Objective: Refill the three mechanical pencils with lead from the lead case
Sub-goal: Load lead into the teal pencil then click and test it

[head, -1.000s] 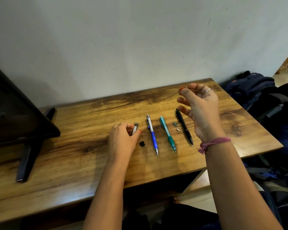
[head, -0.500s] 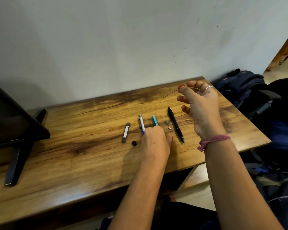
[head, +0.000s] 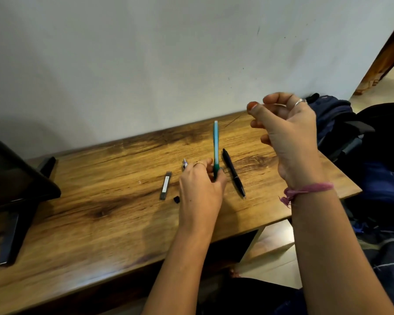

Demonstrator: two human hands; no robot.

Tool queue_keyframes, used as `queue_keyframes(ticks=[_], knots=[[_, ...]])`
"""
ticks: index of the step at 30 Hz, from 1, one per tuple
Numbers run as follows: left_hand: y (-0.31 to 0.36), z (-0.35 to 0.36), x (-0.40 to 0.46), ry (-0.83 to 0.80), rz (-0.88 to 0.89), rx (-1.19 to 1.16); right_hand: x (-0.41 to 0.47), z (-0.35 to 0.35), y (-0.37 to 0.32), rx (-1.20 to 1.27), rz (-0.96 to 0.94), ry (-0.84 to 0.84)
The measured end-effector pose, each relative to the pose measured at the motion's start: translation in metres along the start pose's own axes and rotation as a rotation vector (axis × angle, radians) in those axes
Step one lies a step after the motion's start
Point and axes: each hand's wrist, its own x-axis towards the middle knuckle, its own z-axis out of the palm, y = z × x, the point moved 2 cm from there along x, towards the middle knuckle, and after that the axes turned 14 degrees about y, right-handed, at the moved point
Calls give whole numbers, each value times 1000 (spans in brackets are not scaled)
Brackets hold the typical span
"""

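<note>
Lead, one thin dark stick, pinched between thumb and forefinger of the raised right hand; it juts left from the fingertips over the far edge of the wooden surface, barely visible. Left hand fingers closed around the lower end of the teal plastic mechanical pencil, held upright, top end up. Whether its cap is off, cannot tell.

Just beside the left hand: blue-and-white mechanical pencil, mostly hidden behind the knuckles, and black mechanical pencil lying flat to the right. Slim grey lead case lies further left, its small black cap near it.

Risks: lead is brittle, so a hard pinch or a miss on the narrow opening likely snaps it. Pencil is gripped low, so the top may wobble while threading. Open case could spill leads if bumped. Loose cap could get knocked off the surface.
</note>
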Motion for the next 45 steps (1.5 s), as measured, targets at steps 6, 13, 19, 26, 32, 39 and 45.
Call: queue_keyframes(ticks=[6, 13, 19, 26, 32, 39, 45], knots=[[3, -6, -2, 119, 121, -88, -7, 4, -22, -39, -245, 21], [3, -12, -3, 192, 212, -117, -9, 4, -30, -75, -415, 50], [2, -11, -2, 193, 219, -130, -10, 3, -32, -88, -426, 48], [1, -11, -2, 206, 229, -131, -9, 0, -34, -108, -428, 9], [1, -8, -2, 195, 217, -131, -7, -1, -32, -124, -423, 6], [0, -8, -2, 191, 224, -127, -6, -3, -31, -142, -427, -2], [-1, -7, -2, 190, 218, -134, -6, -2, -30, -199, -424, -53]])
